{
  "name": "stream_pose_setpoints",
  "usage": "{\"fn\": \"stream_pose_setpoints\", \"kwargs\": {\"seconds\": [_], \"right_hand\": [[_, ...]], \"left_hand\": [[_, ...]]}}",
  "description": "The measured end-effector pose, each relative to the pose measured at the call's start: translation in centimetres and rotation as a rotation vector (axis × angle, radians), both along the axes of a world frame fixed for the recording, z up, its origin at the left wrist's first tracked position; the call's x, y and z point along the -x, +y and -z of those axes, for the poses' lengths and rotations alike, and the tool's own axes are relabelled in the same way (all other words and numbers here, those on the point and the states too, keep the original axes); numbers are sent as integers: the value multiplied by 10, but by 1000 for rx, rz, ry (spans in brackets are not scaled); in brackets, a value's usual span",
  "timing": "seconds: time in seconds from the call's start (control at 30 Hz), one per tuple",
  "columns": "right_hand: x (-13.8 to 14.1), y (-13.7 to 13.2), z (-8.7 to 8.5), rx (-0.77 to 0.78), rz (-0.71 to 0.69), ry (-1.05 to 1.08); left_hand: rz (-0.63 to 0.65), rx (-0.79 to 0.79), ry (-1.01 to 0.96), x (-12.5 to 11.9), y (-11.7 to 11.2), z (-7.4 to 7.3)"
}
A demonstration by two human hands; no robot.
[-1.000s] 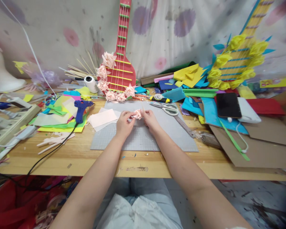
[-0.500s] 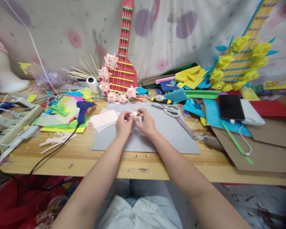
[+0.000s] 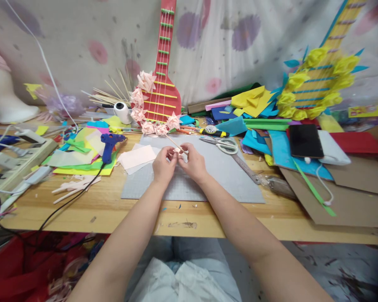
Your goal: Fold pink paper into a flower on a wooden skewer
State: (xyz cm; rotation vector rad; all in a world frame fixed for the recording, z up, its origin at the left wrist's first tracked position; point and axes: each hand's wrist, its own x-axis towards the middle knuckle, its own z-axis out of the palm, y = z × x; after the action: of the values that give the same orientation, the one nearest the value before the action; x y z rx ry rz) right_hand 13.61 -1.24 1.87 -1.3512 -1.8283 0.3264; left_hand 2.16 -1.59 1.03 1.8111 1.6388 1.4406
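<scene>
Close together above the grey cutting mat [image 3: 220, 184], both of my hands work on a small pale pink paper flower [image 3: 177, 150]. My left hand [image 3: 164, 165] pinches its left side with thumb and fingers. From the right, my right hand [image 3: 193, 163] grips the flower, its fingers also against a thin wooden stick [image 3: 172, 141] that slants up and left. My fingers hide much of the flower. Left of my hands lie pale pink paper pieces [image 3: 138, 157]. Beyond them leans a red paper guitar [image 3: 164, 98] edged with pink paper flowers [image 3: 146, 82].
A blue glue gun [image 3: 108, 147] rests on coloured paper at the left, its cord running past a power strip [image 3: 22, 163]. Scissors [image 3: 227, 145] and a metal ruler [image 3: 245, 168] lie right of my hands. Farther right are a black phone [image 3: 306, 141] and cardboard [image 3: 349, 205].
The stick's far end has shifted slightly to the left and down, and the flower has turned a little between my fingers. My hands stay in nearly the same place.
</scene>
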Motion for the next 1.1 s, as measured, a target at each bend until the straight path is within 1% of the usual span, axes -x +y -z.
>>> {"fn": "stream_pose_setpoints", "kwargs": {"seconds": [0.13, 0.27, 0.37, 0.43, 0.5, 0.53, 0.63, 0.7, 0.77, 0.87, 1.03, 1.1], "right_hand": [[-1, 1, 2, 6, 26, -4], [-1, 1, 1, -5, 38, -1], [1, 0, 1, -21, 34, 3], [2, 0, 1, -39, 33, 7], [3, 0, 1, -62, 34, 8], [3, 0, 1, -71, 34, 4], [1, 0, 1, -83, 25, -15], [0, 1, 1, -85, 29, -17], [0, 1, 1, -90, 37, -12], [-1, 2, 2, -101, 42, -12], [0, 3, 6, -133, 32, -90], [0, 3, 8, -145, 20, -140]], "left_hand": [[-5, 15, 66, -1, -1, 0], [-24, -16, 110, 0, -2, -1], [-47, -54, 105, 1, -2, -2], [-79, -64, 62, 1, -2, -3], [-83, -28, -63, -2, -1, -3], [-65, 10, -168, -3, 0, -3], [27, 181, -581, -10, 2, -4], [46, 298, -800, -14, 3, -6], [33, 368, -919, -15, 3, -10], [33, 448, -1035, -13, 3, -15], [151, 697, -1302, -4, 5, -22], [206, 792, -1378, 0, 6, -24]]}}
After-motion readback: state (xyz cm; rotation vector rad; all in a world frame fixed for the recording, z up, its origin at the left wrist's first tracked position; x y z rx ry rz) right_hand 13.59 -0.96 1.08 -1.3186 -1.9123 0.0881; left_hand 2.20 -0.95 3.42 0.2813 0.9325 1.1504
